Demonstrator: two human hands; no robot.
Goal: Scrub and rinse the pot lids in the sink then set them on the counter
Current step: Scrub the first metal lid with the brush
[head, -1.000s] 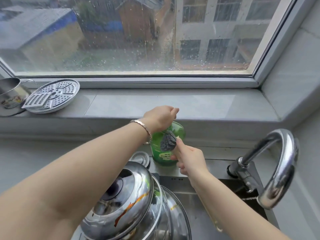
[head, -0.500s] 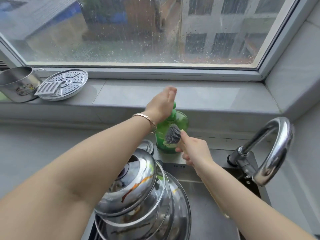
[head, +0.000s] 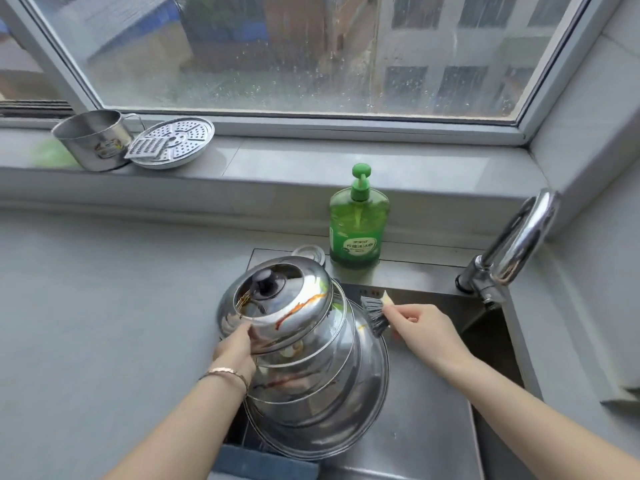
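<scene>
Fingers of the left hand (head: 236, 351) curl round the near rim of the top pot lid (head: 291, 310) and grip it: steel, sauce-streaked, black knob on top, tilted. It crowns a nested stack of lids (head: 322, 393) standing at the left side of the sink (head: 429, 427). The right hand (head: 427, 332) pinches a dish brush (head: 374, 315), dark bristles against the stack's right side. Behind, a green soap bottle (head: 358, 226) stands on the sink ledge, with the faucet (head: 512, 244) off right.
</scene>
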